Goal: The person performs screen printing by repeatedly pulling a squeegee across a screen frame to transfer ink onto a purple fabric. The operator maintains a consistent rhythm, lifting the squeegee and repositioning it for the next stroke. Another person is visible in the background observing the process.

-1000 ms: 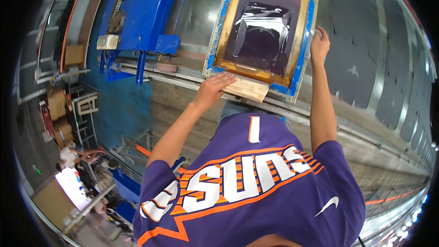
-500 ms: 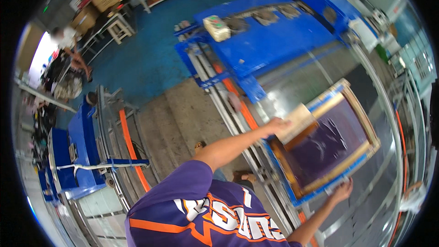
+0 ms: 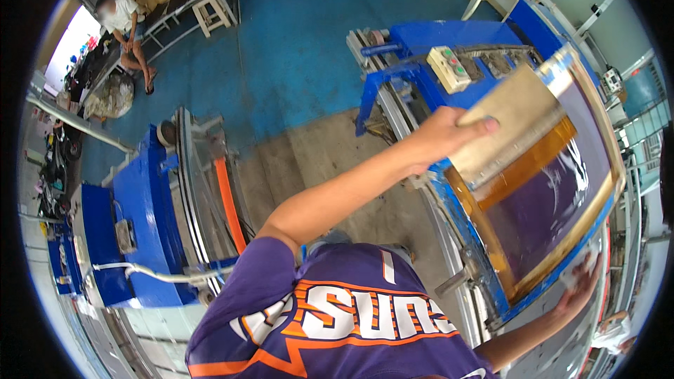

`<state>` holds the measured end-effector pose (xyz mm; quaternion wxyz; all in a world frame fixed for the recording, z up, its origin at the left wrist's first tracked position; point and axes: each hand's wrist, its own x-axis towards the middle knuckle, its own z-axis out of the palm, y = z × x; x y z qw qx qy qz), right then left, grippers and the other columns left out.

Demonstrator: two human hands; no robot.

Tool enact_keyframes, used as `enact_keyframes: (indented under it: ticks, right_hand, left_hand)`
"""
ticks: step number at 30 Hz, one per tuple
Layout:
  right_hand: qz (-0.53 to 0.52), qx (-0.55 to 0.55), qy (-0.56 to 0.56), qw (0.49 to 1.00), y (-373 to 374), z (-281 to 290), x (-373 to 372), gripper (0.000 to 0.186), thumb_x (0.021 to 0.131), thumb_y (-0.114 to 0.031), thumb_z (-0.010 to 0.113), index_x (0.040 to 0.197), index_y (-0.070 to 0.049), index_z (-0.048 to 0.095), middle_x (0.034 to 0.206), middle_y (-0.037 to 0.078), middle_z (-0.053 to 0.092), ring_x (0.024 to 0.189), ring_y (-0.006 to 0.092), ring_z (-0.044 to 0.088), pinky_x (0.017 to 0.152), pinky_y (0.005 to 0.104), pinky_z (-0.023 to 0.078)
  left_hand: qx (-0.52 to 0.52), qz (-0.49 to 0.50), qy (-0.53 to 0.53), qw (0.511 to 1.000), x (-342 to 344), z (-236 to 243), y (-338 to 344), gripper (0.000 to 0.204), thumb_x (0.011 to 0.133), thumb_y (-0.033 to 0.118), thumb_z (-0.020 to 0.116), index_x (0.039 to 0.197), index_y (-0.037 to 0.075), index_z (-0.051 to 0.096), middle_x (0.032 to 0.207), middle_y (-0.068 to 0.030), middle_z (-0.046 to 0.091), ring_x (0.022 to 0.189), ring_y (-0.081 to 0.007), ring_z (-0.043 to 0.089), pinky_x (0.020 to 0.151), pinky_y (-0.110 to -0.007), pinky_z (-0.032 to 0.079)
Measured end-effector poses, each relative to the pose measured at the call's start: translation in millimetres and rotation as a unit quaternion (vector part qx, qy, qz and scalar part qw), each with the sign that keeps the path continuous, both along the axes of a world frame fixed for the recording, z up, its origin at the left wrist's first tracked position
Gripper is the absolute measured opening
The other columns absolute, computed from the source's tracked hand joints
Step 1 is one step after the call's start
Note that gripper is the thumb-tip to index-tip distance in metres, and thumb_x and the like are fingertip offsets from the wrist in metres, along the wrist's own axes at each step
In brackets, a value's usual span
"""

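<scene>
My left hand (image 3: 449, 133) is closed around a squeegee (image 3: 507, 118), a pale flat board with an amber blade along its lower edge. The squeegee leans over the left part of a printing screen (image 3: 491, 258), whose wooden frame is edged with blue tape. Shiny dark purple ink (image 3: 537, 217) covers much of the mesh below the blade. Beside the screen's near right edge is my right hand (image 3: 581, 288), with a pale, partly see-through patch at its fingers. Motion blur hides its grip and whether it touches the frame.
Behind the screen stands a blue machine (image 3: 449, 31) with a cream button box (image 3: 448, 70). Another blue machine (image 3: 140, 217) is at left, beside an orange strip (image 3: 230, 203). A person (image 3: 126, 28) sits at far left near a stool (image 3: 210, 15). Another person's arm (image 3: 616, 326) shows at lower right.
The view has shifted, and the screen now appears larger and farther right. My left hand still holds the squeegee, which looks closer. My right hand stays by the screen's near edge.
</scene>
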<state>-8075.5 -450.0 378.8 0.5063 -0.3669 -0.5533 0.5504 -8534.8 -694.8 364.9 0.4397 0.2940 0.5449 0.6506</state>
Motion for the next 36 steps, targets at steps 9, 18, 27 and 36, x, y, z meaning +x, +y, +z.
enact_keyframes:
  ticks: [9,18,27,36]
  right_hand:
    - [0.120,-0.058,0.085,0.987,-2.7,-6.0,-317.0,0.052,0.101,-0.029,0.060,0.147,-0.006,0.050,0.126,0.013,0.065,0.076,0.0062,0.052,0.069,0.0222,0.043]
    - [0.386,-0.287,0.164,0.861,-41.2,-86.3,-732.3,0.033,0.102,-0.043,0.060,0.101,-0.010,0.064,0.090,0.005,0.069,0.065,0.0075,0.046,0.059,0.0250,0.039]
    - [0.580,-0.294,0.070,0.756,-232.0,-90.5,-1011.6,0.034,0.103,-0.042,0.061,0.098,-0.009,0.067,0.088,0.001,0.069,0.062,0.0033,0.046,0.056,0.0206,0.039]
    - [0.693,-0.163,0.027,0.702,-297.6,2.4,-1119.0,0.036,0.099,-0.043,0.068,0.093,-0.007,0.069,0.073,-0.004,0.057,0.062,0.0039,0.046,0.054,0.0218,0.033]
  left_hand:
    - [0.028,0.252,-0.077,0.964,-151.8,-17.9,-139.4,0.062,0.099,0.041,0.068,0.126,-0.014,0.059,0.117,-0.0188,0.069,0.102,-0.0190,0.067,0.089,-0.033,0.054]
    - [-0.016,0.541,-0.010,0.841,-315.9,-55.2,-260.0,0.054,0.098,0.035,0.069,0.123,-0.013,0.062,0.115,-0.0164,0.070,0.102,-0.0173,0.066,0.090,-0.033,0.053]
    - [-0.060,0.759,0.019,0.648,-361.4,-79.2,-401.7,0.045,0.101,0.032,0.064,0.123,-0.007,0.062,0.113,-0.0109,0.071,0.098,-0.0178,0.068,0.085,-0.032,0.054]
    - [-0.038,0.818,0.001,0.574,-415.1,-6.3,-421.1,0.036,0.099,0.031,0.067,0.112,-0.002,0.067,0.097,-0.0045,0.071,0.083,-0.0133,0.067,0.072,-0.029,0.053]
